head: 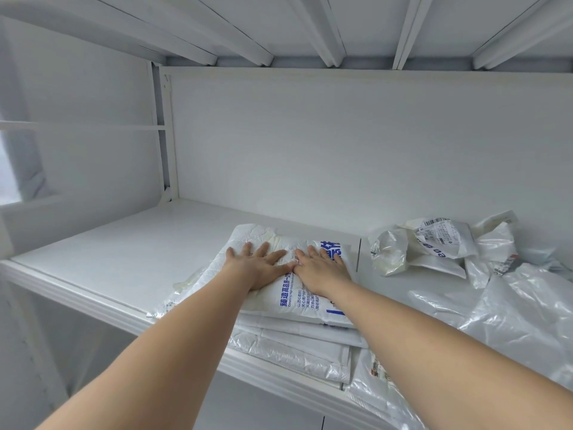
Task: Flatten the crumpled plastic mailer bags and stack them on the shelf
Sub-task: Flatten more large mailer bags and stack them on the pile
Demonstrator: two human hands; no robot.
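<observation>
Both hands, left hand (259, 265) and right hand (319, 268), press fingers spread and palms flat on the printed mailer bag (313, 302) beneath them, atop the stack (294, 339) on the shelf (108, 259); sweeping outward from centre should drive air to the edges — crumpled bags (434, 246) lie beyond the right hand.

Clear plastic bags (511, 305) run off the right edge; the shipping label (440, 226) is illegibly small.

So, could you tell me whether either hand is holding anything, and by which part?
Nothing is gripped. The left hand and right hand lie flat, fingers straight, pressing down on the far half of the top bag of the stack.
</observation>
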